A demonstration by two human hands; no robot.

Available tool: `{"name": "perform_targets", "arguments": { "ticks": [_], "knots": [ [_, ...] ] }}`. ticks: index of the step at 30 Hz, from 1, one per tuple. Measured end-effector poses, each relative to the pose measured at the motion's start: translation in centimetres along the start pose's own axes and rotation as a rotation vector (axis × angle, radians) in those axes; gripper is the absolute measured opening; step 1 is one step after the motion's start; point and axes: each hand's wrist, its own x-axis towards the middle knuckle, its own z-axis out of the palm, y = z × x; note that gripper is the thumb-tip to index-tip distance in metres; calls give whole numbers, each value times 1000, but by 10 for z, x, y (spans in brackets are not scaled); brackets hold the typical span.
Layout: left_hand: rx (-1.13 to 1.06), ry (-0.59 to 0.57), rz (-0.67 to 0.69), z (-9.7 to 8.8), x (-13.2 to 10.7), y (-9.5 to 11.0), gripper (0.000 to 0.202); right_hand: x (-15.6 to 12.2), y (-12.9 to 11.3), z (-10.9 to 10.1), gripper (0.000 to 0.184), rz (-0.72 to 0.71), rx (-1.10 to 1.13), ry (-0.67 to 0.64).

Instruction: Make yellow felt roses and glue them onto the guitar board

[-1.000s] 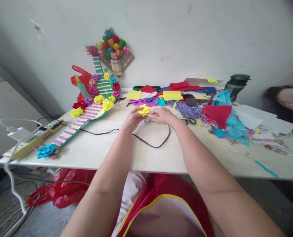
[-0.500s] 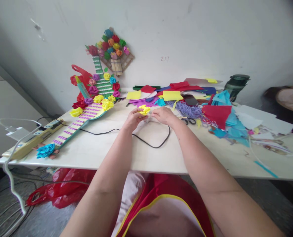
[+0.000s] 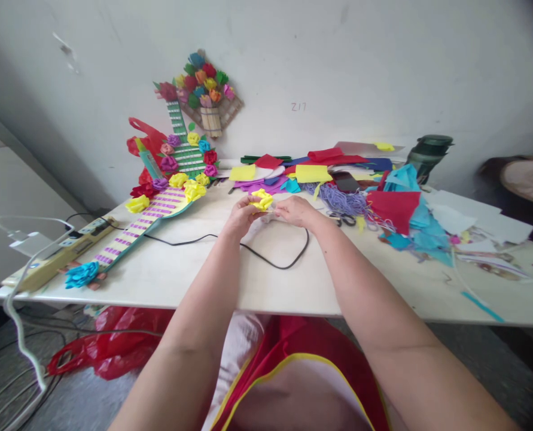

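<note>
A small yellow paper flower [image 3: 261, 199] is held above the pale table [image 3: 212, 281], pinched between both hands. My left hand [image 3: 240, 218] grips it from the left with closed fingers. From the right, my right hand [image 3: 297, 211] pinches its edge, fingers together. A black cable [image 3: 275, 260] loops on the table just under the hands. Behind the hands lies a heap of coloured paper sheets [image 3: 308, 170] and purple yarn [image 3: 343, 201].
A long striped board with paper flowers [image 3: 152, 212] lies at the left, a blue flower [image 3: 82, 273] at its near end. A power strip [image 3: 62, 250] sits at the left edge. Scissors [image 3: 342, 219], red and teal paper [image 3: 403, 212], a dark jar [image 3: 429, 154] stand right.
The hands and the yellow flower stay in nearly the same place; the fingers shift slightly around the flower.
</note>
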Motion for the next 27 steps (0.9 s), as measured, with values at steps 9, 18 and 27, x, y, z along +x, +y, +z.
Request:
{"name": "perform_targets", "arguments": {
  "ticks": [9, 18, 27],
  "knots": [
    [-27, -14, 34, 1, -3, 1, 58, 2, 1, 2, 29, 24, 132, -22],
    [-76, -23, -20, -2, -1, 1, 88, 2, 0, 1, 27, 60, 147, -30],
    [-160, 13, -80, -3, 2, 1, 51, 2, 0, 2, 28, 68, 169, -49]
  ]
}}
